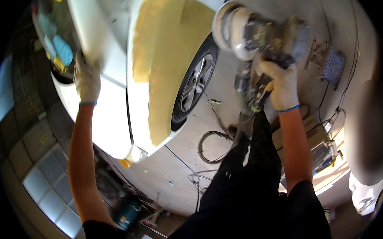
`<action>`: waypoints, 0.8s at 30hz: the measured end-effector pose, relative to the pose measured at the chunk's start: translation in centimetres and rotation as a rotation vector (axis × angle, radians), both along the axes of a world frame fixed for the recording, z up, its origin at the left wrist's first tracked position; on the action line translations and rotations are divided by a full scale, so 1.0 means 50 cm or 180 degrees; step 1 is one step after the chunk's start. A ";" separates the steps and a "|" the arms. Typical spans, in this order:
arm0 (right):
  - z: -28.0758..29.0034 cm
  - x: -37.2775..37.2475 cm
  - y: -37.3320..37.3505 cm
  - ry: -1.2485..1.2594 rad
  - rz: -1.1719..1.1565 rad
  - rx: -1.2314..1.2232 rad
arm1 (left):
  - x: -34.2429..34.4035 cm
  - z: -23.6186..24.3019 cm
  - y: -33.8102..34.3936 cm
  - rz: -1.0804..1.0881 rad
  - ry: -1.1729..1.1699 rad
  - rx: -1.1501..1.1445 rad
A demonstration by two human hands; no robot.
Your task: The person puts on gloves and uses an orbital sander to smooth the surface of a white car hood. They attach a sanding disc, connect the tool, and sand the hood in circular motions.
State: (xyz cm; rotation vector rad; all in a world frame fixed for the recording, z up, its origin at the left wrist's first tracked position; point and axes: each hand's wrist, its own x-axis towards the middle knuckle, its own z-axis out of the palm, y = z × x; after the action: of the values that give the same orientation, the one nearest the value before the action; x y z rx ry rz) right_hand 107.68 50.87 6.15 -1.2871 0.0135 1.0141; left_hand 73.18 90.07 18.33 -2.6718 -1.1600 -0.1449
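Observation:
A white car (105, 115) fills the left half, with a tan patch (164, 66) on its panel above a spoked wheel (193, 83). My gloved left hand (86, 79) rests on the white bodywork beside a dark window, fingers extended and slightly blurred. My gloved right hand (278, 83) is closed round the grip of a power sander (269, 35), held to the right of the car and above the wheel. Its round pale pad faces left, and the tool is blurred.
A cord and hose (211, 151) lie on the concrete floor (185, 162) around my legs. A slatted metal piece (331, 62) and thin cables lie at the right, with boxes and tools (324, 152) below. A teal machine (128, 211) stands at the lower left.

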 end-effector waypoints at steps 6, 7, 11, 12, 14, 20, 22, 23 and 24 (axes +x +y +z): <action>-0.199 -0.127 0.040 0.1013 -0.0127 0.0158 | -0.009 -0.075 0.025 -0.0191 -0.0336 0.0354; -0.210 -0.130 0.029 0.0908 0.0091 -0.0037 | -0.013 -0.075 0.028 -0.0353 -0.0195 0.0619; -0.222 -0.177 0.010 0.1035 -0.0277 -0.0018 | 0.010 -0.079 0.017 -0.0332 -0.0332 0.0491; -0.231 -0.180 -0.011 0.0967 -0.0098 -0.0176 | 0.010 -0.082 0.020 -0.0259 -0.0376 0.0438; -0.216 -0.191 -0.055 0.0586 -0.0065 -0.0426 | 0.006 -0.083 0.015 -0.0228 -0.0371 0.0384; -0.184 -0.256 -0.219 0.0786 -0.0371 -0.0504 | -0.048 -0.073 0.046 -0.0347 -0.0171 0.0611; -0.160 -0.286 -0.275 0.0655 -0.0374 -0.0680 | -0.052 -0.069 0.051 -0.0143 -0.0078 0.0579; -0.140 -0.296 -0.302 0.0601 -0.0535 -0.0613 | -0.052 -0.080 0.063 -0.0121 -0.0033 0.0654; -0.123 -0.310 -0.329 0.0599 -0.0634 -0.0590 | -0.045 -0.084 0.062 -0.0082 -0.0062 0.0623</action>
State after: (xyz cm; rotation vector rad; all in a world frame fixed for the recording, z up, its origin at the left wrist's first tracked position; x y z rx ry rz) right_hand 92.16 34.41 -0.02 -1.3239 0.3806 0.9746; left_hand 70.92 93.18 14.15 -2.5192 -1.0584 -0.2746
